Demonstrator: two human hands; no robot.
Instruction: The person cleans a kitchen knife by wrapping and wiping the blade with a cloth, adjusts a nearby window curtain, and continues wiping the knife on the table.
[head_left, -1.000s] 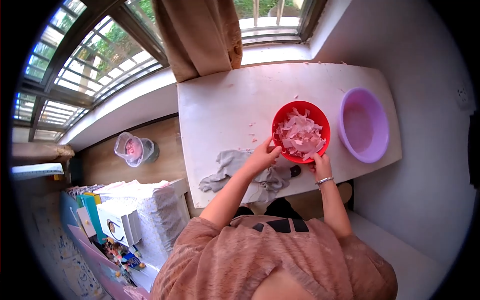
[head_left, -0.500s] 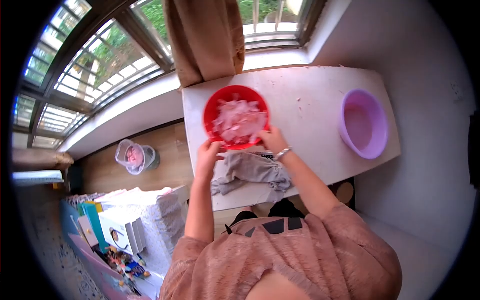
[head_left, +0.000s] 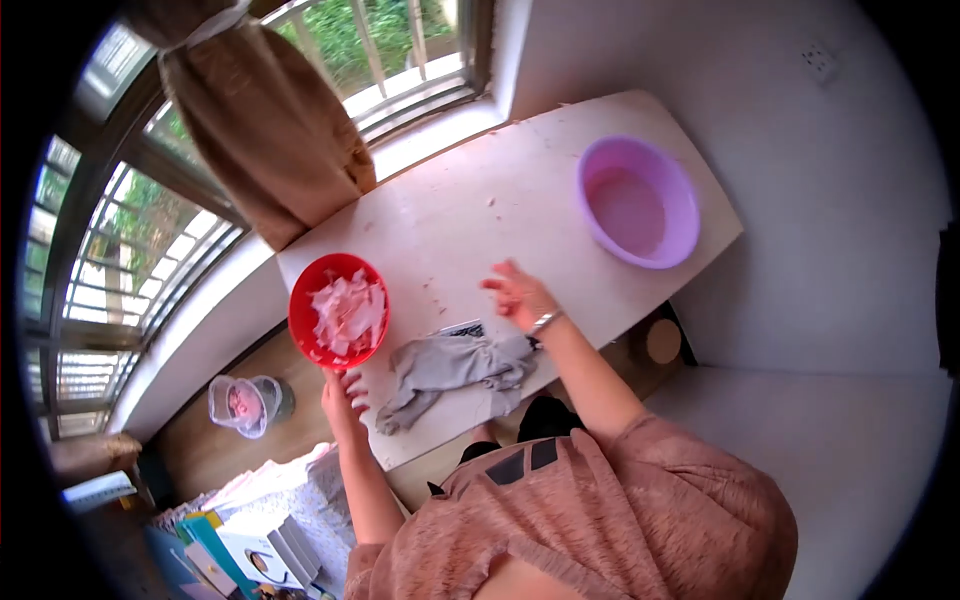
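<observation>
Red round bowl [head_left: 299, 318] of pink flakes [head_left: 350, 315] has moved to the white table's [head_left: 450, 220] left end | left hand [head_left: 343, 395] at near rim, can't tell if grip's closed | right hand [head_left: 520, 297] off it, grip open, empty

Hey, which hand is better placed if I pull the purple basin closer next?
Probably your right hand: it looks empty and is over the table, nearer the purple basin. Your left hand is at the red bowl, farther away.
</observation>
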